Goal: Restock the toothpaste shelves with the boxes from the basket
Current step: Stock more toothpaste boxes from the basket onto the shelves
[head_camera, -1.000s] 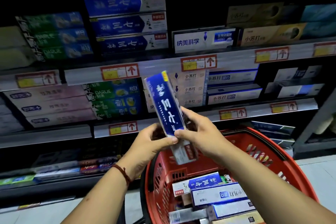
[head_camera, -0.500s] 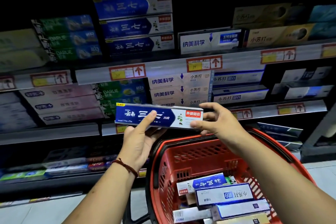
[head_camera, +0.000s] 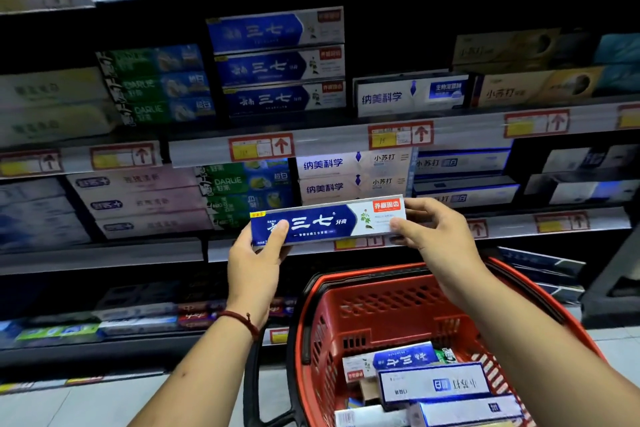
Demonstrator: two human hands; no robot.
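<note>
A blue and white toothpaste box (head_camera: 327,221) is held level in front of the shelves, its printed face toward me. My left hand (head_camera: 254,256) grips its left end, thumb across the blue face. My right hand (head_camera: 434,236) pinches its right end. Below them stands a red basket (head_camera: 388,302) with several more toothpaste boxes (head_camera: 433,383) lying in it. A stack of three matching blue boxes (head_camera: 277,64) sits on the upper shelf, above and slightly left of the held box.
Shelf rails with red and yellow price tags (head_camera: 261,148) run across the view. Green boxes (head_camera: 156,87), white boxes (head_camera: 410,95) and gold boxes (head_camera: 533,80) fill neighbouring slots. The pale floor (head_camera: 86,406) shows at the bottom left.
The box went from standing nearly upright over the basket to lying level, then rose a little toward the shelves. Both hands moved out to its ends. My view tilted upward.
</note>
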